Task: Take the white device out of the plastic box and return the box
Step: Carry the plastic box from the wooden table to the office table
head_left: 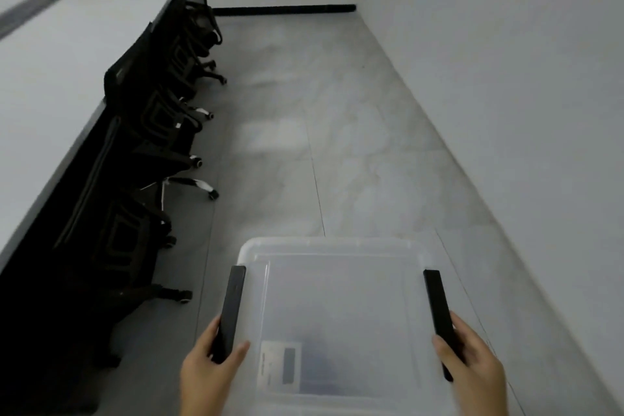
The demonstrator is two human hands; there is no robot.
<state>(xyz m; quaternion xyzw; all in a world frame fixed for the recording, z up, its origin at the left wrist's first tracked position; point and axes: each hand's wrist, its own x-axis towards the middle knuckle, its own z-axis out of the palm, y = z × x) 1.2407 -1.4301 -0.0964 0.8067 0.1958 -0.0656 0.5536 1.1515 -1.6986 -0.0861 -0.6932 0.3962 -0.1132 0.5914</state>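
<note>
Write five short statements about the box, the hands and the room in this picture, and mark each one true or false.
1. The plastic box has its lid on. True.
2. Only the left hand holds the box. False: the right hand grips it too, one hand on each side.
3. Each hand grips a black latch handle, the left handle and the right handle. True.
4. The office chairs line the right wall. False: they stand on the left, pushed in along the long white table.
5. The floor ahead is covered with boxes. False: no boxes lie on the grey tiles ahead.
</note>
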